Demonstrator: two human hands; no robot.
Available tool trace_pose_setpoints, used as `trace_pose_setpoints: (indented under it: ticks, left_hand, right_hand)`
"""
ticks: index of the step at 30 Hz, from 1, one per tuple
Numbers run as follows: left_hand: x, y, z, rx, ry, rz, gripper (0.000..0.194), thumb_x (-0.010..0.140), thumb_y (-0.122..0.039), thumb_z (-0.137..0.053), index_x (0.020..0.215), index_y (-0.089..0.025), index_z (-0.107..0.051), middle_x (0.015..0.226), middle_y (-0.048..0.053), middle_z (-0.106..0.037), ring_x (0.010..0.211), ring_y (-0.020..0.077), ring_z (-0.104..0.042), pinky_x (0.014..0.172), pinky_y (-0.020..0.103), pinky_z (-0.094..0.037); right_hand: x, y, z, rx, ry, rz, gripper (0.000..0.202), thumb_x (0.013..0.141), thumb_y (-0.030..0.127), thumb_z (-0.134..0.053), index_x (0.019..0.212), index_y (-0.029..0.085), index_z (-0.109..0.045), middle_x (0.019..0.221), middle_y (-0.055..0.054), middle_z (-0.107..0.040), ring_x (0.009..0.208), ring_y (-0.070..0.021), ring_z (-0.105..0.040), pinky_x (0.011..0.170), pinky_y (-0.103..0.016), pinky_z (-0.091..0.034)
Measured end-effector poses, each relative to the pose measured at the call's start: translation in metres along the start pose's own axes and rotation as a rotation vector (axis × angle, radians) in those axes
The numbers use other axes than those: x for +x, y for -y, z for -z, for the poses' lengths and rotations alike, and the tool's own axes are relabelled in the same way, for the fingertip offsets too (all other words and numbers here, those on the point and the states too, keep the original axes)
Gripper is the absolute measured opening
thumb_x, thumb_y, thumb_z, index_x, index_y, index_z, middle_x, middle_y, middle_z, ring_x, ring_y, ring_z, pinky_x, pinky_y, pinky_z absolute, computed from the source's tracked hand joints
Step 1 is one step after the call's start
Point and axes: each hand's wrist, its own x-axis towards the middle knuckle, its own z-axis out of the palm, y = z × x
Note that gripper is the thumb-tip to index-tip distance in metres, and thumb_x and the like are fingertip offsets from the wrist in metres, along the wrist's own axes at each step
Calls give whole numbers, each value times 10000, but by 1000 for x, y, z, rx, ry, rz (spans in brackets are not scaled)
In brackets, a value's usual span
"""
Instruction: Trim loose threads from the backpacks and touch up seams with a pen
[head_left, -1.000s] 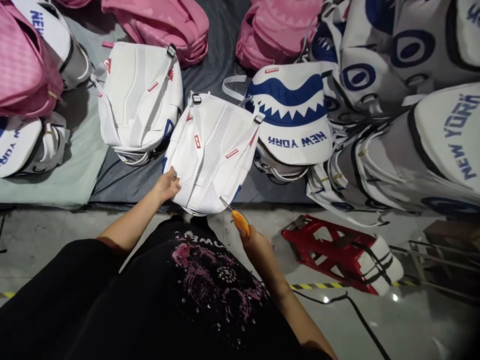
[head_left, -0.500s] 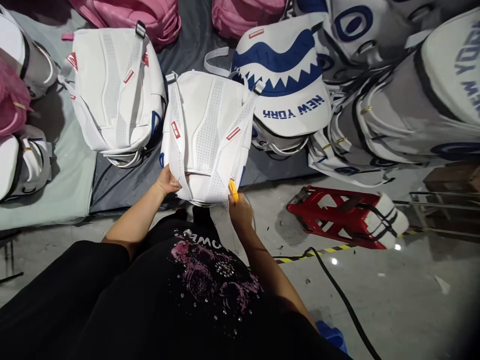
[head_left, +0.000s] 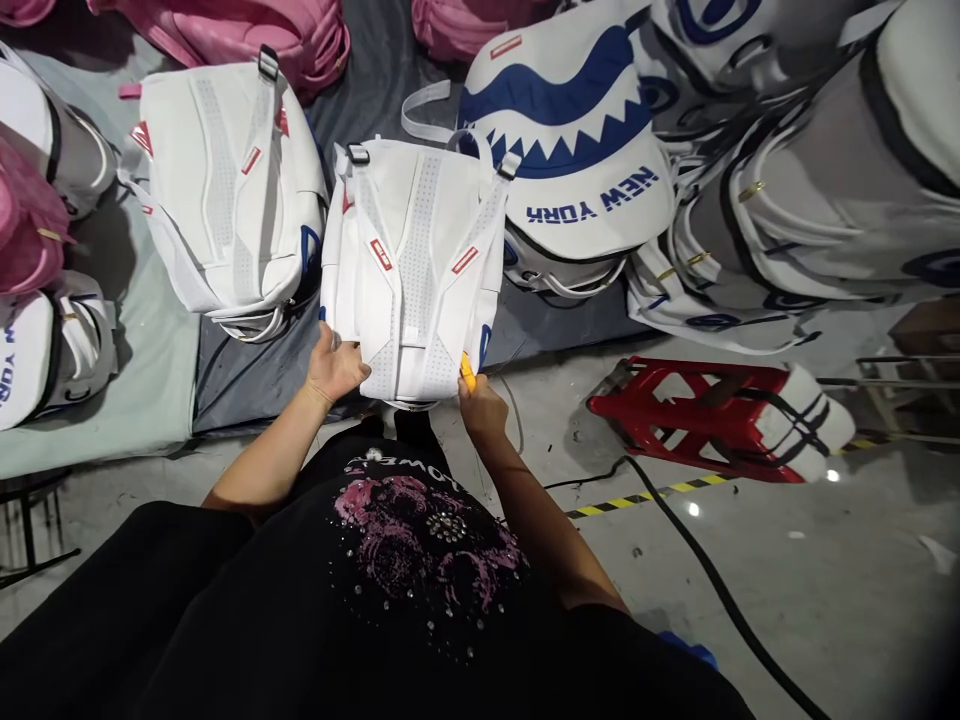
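Observation:
A white backpack (head_left: 415,260) lies in front of me with its back panel and shoulder straps facing up. The straps carry small red labels. At its lower left edge is my left hand (head_left: 334,368), open, thumb raised and fingers stretched toward the bag's side. On the other side, my right hand (head_left: 484,408) is closed around a small yellow-orange tool (head_left: 468,372) at the lower right edge. The tool's working end is too small to make out.
Another white backpack (head_left: 214,190) lies to the left. On the right stands a backpack with blue teeth and NEW YORK lettering (head_left: 562,150), beside more white bags (head_left: 817,210). Pink bags (head_left: 232,40) lie behind. A red plastic stool (head_left: 690,415) and a black cable (head_left: 720,590) are on the floor.
My left hand has loosened from the backpack's lower left edge, its thumb now raised. The left shoulder strap has shifted inward. My right hand keeps the yellow-orange tool at the right edge.

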Motion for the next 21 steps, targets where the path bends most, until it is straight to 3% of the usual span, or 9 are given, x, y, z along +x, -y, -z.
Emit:
trace_pose_setpoints:
  ticks: [5, 9, 12, 16, 21]
  left_hand:
    - [8, -6, 3, 140, 26, 101, 821, 921, -793, -240, 1392, -186, -531, 1139, 180, -716, 1034, 307, -708, 477, 255, -554]
    - [17, -6, 3, 167, 6, 107, 745, 956, -738, -256, 1356, -187, -558, 1107, 164, -728, 985, 298, -724, 479, 268, -567]
    - [18, 3, 0, 157, -39, 97, 673, 986, -684, -283, 1247, -157, -609, 1002, 138, -740, 853, 254, -734, 478, 275, -571]
    - [7, 17, 3, 143, -119, -77, 377, 1034, -449, -414, 1041, -151, -645, 900, 66, -731, 745, 179, -716, 528, 268, -597]
    - [-5, 21, 14, 187, -124, -109, 132, 964, -252, -563, 935, -150, -643, 927, 47, -722, 748, 173, -709, 549, 279, -608]
  right_hand:
    - [-17, -23, -16, 27, -23, 175, 357, 1006, 414, -474, 1098, 112, -640, 870, -106, -713, 737, -194, -628, 604, -266, -271]
    - [-19, -35, -12, 11, 4, 286, 357, 989, 429, -498, 1064, 125, -669, 857, -114, -724, 747, -208, -643, 618, -270, -290]
    - [-15, -40, -6, -27, -12, 230, 356, 985, 443, -510, 1087, 141, -668, 831, -104, -716, 709, -204, -631, 605, -281, -277]
    - [-19, -43, -8, -49, -67, 37, 357, 1013, 418, -466, 1110, 131, -656, 764, -89, -686, 616, -180, -574, 571, -289, -234]
    - [-40, -53, -16, -24, -90, 69, 330, 1001, 411, -483, 1042, 138, -665, 693, -55, -641, 556, -147, -520, 548, -272, -218]
